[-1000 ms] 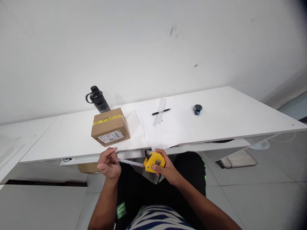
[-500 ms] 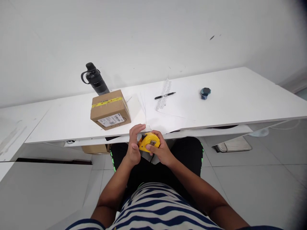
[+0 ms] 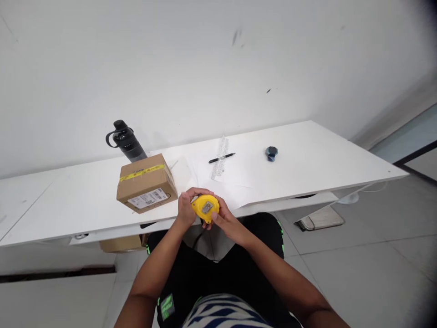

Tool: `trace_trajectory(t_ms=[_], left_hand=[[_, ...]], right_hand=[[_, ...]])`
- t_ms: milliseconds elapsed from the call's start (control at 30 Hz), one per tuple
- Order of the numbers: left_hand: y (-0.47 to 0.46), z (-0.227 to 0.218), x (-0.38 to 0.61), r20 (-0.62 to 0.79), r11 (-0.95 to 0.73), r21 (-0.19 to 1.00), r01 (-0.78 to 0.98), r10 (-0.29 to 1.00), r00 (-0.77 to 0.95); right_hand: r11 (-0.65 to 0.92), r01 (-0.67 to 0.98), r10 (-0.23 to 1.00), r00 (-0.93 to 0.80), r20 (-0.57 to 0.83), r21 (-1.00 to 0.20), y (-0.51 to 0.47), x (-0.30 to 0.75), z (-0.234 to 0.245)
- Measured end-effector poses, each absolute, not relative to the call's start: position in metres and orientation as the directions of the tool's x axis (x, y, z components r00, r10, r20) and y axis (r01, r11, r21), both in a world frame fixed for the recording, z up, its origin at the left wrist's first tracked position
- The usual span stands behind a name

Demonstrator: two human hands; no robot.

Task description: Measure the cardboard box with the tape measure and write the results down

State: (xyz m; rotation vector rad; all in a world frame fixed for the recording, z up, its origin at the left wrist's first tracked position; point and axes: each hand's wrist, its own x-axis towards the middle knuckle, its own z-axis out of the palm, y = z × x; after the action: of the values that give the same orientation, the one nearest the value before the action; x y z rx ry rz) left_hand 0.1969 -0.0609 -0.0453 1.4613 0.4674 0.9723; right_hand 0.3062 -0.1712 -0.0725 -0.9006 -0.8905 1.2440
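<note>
A yellow tape measure [image 3: 205, 207] is held between both my hands just over the front edge of the white table [image 3: 300, 168]. My left hand [image 3: 186, 208] wraps its left side with curled fingers. My right hand [image 3: 223, 217] grips it from the right and below. No tape blade shows outside the case. A taped cardboard box [image 3: 146, 188] with a shipping label stands on the table just left of my hands.
A black water bottle [image 3: 125, 141] stands behind the box against the wall. Sheets of paper [image 3: 235, 180], a pen [image 3: 221, 158] and a small blue object [image 3: 271, 153] lie to the right. Another brown box [image 3: 121, 243] sits under the table on the tiled floor.
The tape blade that was pulled out between my hands a second ago is back in the case. My hands have come together around the tape measure and risen to the table edge.
</note>
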Motion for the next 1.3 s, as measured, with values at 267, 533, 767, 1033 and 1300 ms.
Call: trace_trajectory(t_ms=[267,533,767,1033,1300], left_hand=[[0.038,-0.053,0.273,0.076,0.091,0.941,-0.327,0.881,0.466],[0.046,-0.074,0.272,0.066,0.047,0.965,-0.259,0.909,0.412],[0.056,-0.075,0.276,0.127,-0.078,0.965,-0.251,0.974,0.188],[0.063,-0.084,0.279,0.178,-0.152,0.976,-0.156,0.969,0.172],[0.06,-0.084,0.279,0.215,-0.181,0.968,-0.176,0.956,0.201]], right_hand=[[-0.178,0.642,0.836,0.498,0.229,-0.746,-0.07,0.447,-0.037],[-0.241,0.957,0.97,0.245,0.006,-0.163,0.002,0.492,-0.048],[-0.04,0.602,0.808,0.489,0.328,-0.797,-0.031,0.442,-0.063],[0.079,0.16,0.849,0.506,0.15,-0.984,-0.045,0.421,-0.081],[0.003,0.309,0.804,0.564,0.186,-0.951,-0.042,0.423,-0.086]])
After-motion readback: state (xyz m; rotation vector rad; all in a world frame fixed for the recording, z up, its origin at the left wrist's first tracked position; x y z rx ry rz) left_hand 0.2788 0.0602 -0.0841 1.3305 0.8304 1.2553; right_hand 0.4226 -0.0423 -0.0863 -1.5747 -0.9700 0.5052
